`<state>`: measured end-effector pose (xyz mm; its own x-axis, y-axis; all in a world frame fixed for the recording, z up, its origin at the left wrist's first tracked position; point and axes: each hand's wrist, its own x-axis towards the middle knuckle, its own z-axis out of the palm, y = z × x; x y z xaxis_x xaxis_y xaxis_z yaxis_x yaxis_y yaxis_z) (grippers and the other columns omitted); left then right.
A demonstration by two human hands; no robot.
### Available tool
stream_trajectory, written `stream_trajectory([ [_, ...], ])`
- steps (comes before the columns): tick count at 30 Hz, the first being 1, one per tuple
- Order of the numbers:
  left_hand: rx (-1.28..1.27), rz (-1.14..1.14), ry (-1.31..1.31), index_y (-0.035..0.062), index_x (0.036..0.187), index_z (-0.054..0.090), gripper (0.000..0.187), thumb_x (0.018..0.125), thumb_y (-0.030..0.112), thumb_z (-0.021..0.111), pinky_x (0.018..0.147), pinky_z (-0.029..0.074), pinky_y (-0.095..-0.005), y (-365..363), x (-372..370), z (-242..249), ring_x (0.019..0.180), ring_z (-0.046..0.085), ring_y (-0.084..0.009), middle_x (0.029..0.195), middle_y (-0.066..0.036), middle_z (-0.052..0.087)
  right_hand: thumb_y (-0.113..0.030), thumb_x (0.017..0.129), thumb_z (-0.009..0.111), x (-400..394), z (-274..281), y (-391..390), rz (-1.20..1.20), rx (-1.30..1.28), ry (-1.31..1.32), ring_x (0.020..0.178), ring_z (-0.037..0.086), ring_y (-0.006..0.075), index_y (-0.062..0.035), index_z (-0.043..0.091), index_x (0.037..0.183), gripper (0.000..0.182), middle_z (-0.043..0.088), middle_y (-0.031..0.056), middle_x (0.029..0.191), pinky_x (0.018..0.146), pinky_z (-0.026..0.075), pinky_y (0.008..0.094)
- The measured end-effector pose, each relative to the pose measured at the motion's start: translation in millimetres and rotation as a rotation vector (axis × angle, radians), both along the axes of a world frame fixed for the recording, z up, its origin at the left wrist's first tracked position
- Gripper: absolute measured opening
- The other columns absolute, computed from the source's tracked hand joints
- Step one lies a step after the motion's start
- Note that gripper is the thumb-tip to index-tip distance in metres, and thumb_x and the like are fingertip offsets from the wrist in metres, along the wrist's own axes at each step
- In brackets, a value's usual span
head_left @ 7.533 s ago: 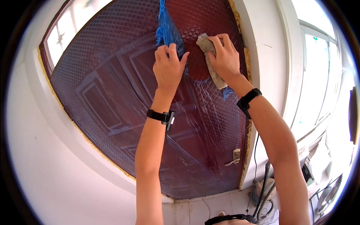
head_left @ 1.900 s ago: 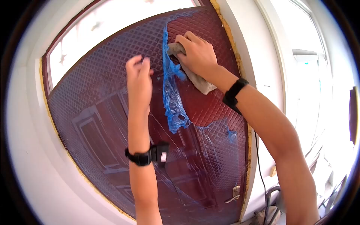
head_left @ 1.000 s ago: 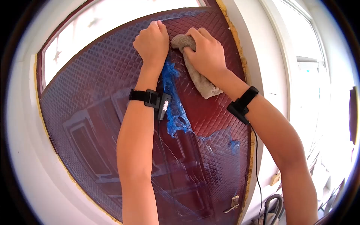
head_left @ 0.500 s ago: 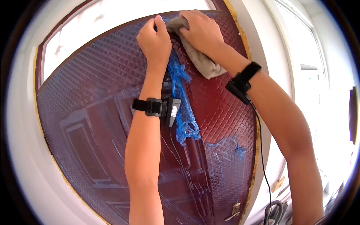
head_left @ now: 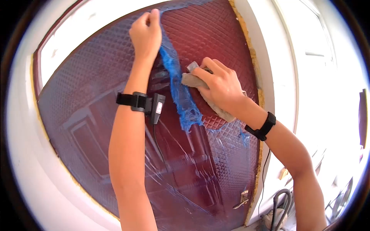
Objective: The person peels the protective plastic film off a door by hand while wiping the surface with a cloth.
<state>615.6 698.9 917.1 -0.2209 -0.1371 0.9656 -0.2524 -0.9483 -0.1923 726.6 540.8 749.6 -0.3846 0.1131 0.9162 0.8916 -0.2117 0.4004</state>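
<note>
A dark red door (head_left: 177,142) with a quilted diamond pattern fills the middle of the view, much of it still under bluish protective film. My left hand (head_left: 146,38) is closed near the top, pinching the loose edge of the blue plastic film (head_left: 179,92). From there the film hangs down as a crumpled, torn strip. Lower right of it, my right hand (head_left: 221,82) grips a grey cloth (head_left: 217,109) against the uncovered red panel. A small pale grey edge shows by its thumb. Both wrists wear black straps with a small device.
Yellow foam (head_left: 250,50) runs along the frame beside the door. A metal door handle (head_left: 241,201) sits low on the right. At bottom right stands an object with a grey hose (head_left: 283,198). A cable hangs from each wrist device. White wall borders the left.
My right hand has come down from the door's top edge to mid-panel with the cloth. My left hand has shifted left, drawing the film with it and showing more red surface near the top.
</note>
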Motion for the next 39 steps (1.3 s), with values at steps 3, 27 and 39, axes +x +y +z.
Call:
stream_trajectory([
  [3,-0.111,0.533,0.045,0.0024,0.083,0.065,0.061,0.089,0.062,0.076,0.070,0.057,-0.0470,-7,-10,-19,0.080,0.076,-0.0359,0.080,-0.017,0.073,-0.005,0.072,0.084,0,0,4,0.059,0.066,-0.003,0.095,0.068,0.0261,-0.0102,0.072,0.110,0.039,0.061,0.0064,0.103,0.077,0.063,0.0405],
  [27,-0.112,0.230,0.915,0.0097,0.077,0.067,0.030,0.082,0.026,0.091,0.069,0.043,-0.0288,10,-63,-9,0.068,0.054,-0.0110,0.071,0.001,0.057,-0.012,0.082,0.080,0,-2,1,0.023,0.050,-0.003,0.095,0.067,0.0245,-0.0132,0.068,0.110,0.031,0.059,0.0063,0.104,0.075,0.062,0.0393],
  [39,0.063,-0.162,0.689,0.0091,0.074,0.067,0.022,0.083,0.015,0.087,0.061,0.040,-0.0261,31,-59,-38,0.065,0.051,-0.0055,0.071,0.005,0.059,-0.015,0.086,0.075,-11,73,26,-0.089,0.122,-0.044,0.101,0.070,0.0326,-0.0138,0.068,0.111,0.026,0.064,0.0083,0.106,0.083,0.060,0.0469],
])
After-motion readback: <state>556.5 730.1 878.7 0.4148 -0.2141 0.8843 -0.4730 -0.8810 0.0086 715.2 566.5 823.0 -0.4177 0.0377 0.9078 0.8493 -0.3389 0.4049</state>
